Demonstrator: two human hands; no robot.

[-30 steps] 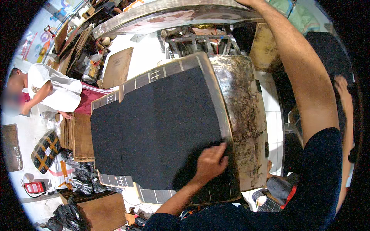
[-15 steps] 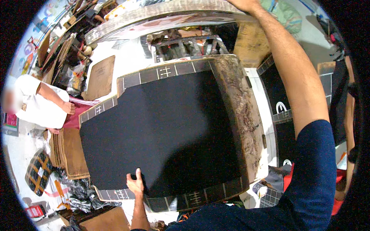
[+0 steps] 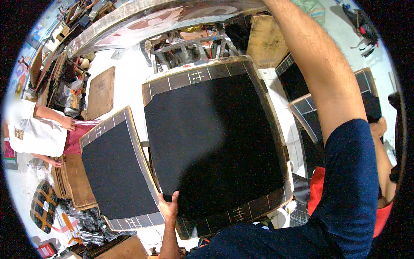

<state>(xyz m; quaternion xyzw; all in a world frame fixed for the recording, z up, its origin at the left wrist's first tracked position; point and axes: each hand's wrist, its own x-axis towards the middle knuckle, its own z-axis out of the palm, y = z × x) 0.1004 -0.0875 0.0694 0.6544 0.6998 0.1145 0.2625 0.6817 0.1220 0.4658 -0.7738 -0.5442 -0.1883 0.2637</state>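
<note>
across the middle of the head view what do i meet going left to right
A co-worker's white shirt, the smaller black panel, the larger black panel, the person's dark blue right sleeve.

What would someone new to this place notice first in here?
Probably the large black sheet filling the centre, with a smaller black sheet to its left and the person's left hand at the lower end of the gap between them. Next might come the wide framed panel spanning the top, toward which the bare right arm stretches, its hand out of view.
</note>
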